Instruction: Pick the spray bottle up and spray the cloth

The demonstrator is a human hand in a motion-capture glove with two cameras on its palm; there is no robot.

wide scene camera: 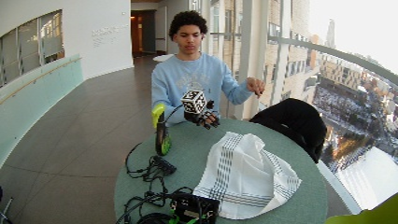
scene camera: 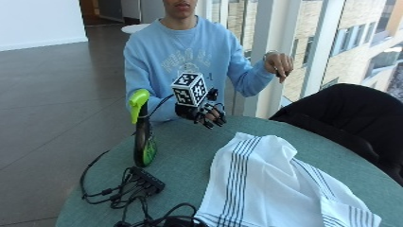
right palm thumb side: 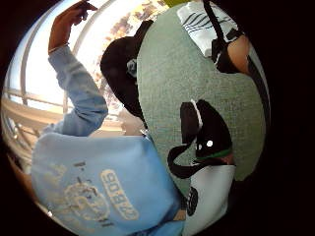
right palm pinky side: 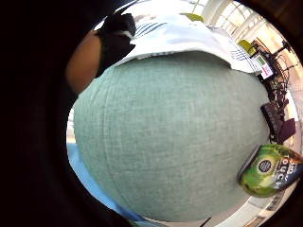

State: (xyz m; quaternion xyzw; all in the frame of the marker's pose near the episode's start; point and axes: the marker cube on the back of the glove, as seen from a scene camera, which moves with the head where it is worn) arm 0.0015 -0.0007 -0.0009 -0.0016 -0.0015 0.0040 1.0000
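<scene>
Grip (scene camera: 206, 112) empty, fingers hanging slack above the counter (scene camera: 189, 146); bottle (scene camera: 142, 130) upright just beside it, cloth (scene camera: 277, 184) apart: best to wrap the neck below the green trigger.

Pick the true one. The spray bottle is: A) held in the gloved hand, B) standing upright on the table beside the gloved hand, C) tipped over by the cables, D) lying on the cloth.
B: the spray bottle stands upright on the table, untouched, with the gloved right hand hovering beside it, holding nothing.
</scene>
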